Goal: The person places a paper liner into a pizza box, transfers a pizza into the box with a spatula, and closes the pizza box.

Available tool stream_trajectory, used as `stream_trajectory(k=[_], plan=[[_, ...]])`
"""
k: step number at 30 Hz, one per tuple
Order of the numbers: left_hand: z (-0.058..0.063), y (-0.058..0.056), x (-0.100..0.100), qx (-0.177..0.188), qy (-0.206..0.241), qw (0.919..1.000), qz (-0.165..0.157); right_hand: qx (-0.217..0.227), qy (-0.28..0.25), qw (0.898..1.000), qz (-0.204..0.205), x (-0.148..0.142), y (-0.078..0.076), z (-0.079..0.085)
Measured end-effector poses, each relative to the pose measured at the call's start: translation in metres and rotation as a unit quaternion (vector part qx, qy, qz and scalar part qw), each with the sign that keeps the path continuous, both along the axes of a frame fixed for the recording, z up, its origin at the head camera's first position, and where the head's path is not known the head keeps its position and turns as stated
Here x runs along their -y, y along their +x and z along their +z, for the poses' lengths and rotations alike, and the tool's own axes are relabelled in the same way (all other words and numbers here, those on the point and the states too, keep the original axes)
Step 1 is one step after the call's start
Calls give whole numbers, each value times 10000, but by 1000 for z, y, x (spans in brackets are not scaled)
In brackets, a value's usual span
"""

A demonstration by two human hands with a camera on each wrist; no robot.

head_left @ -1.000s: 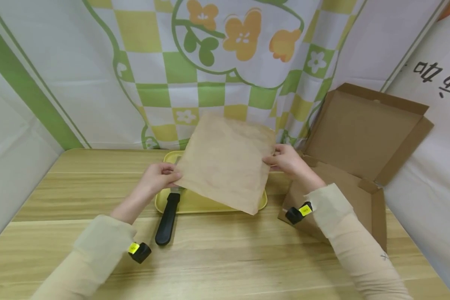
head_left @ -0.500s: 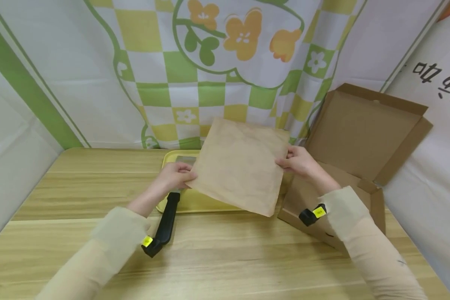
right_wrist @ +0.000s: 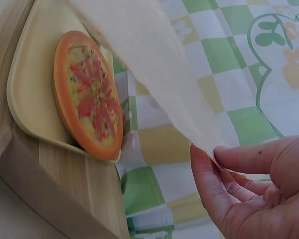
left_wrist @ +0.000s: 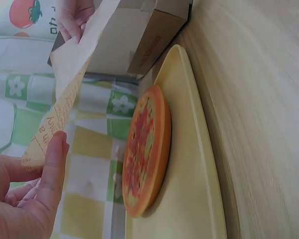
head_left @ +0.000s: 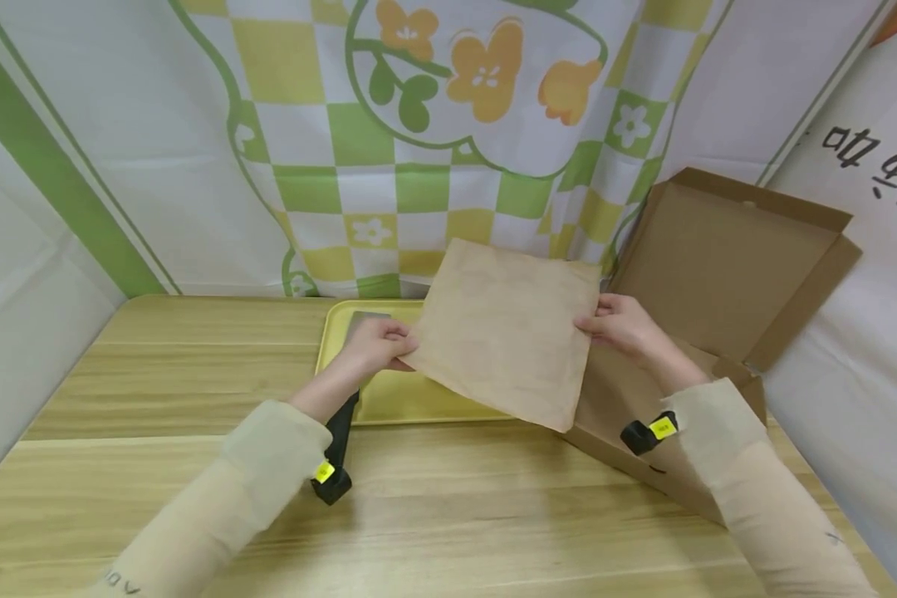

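Note:
A sheet of brown greaseproof paper (head_left: 504, 332) is stretched between both hands, raised above the tray and partly overlapping the box. My left hand (head_left: 377, 345) pinches its left corner between thumb and fingers; my right hand (head_left: 626, 328) pinches its right edge. Red printing shows on the paper's underside in the left wrist view. Below, a pizza (left_wrist: 147, 149) with an orange rim and red toppings lies on the yellow tray (head_left: 396, 407). The paper hides this pizza in the head view, while the right wrist view shows it whole.
An open cardboard pizza box (head_left: 725, 266) stands at the right, its lid tipped back against the wall. A spatula with a black handle (head_left: 340, 432) lies across the tray's left end, partly behind my left arm. A checkered curtain (head_left: 419, 187) hangs behind the wooden table (head_left: 456, 515).
Both hands have moved to the right together, carrying the paper from over the tray toward the box. More of the tray's left end and the spatula blade now shows.

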State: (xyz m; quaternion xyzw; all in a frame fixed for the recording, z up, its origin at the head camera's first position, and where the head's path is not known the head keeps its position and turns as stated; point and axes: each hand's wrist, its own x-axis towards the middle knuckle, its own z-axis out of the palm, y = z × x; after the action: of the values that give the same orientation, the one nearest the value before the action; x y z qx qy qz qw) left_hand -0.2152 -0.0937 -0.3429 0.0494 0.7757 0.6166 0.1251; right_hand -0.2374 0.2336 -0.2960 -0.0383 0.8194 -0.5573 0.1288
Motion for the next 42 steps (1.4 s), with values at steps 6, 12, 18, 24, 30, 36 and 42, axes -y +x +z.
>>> stream_trajectory(k=[6, 12, 18, 24, 30, 36, 42], plan=[[4, 0, -14, 42, -175, 9998, 80, 77, -139, 9999, -37, -12, 4, 3], [2, 0, -25, 9, -171, 9997, 149, 144, -197, 9997, 63, -22, 9, 3], [0, -1, -35, -20, 13, 9998, 198, 182, -110, 9997, 117, -30, 12, 1], [-1, -1, -45, -74, -73, 9998, 148, 123, 258, 9995, 165, -38, 14, -1], [-2, -2, -57, -205, -427, 9987, 198, 127, 468, 9988, 116, -50, 18, -2], [-4, -3, -69, -294, -288, 9990, 181, 195, 501, 9985, 117, -63, 24, -4], [-6, -3, -79, -449, -496, 9976, 182, 324, 358, 9987, 144, -72, 29, -8]])
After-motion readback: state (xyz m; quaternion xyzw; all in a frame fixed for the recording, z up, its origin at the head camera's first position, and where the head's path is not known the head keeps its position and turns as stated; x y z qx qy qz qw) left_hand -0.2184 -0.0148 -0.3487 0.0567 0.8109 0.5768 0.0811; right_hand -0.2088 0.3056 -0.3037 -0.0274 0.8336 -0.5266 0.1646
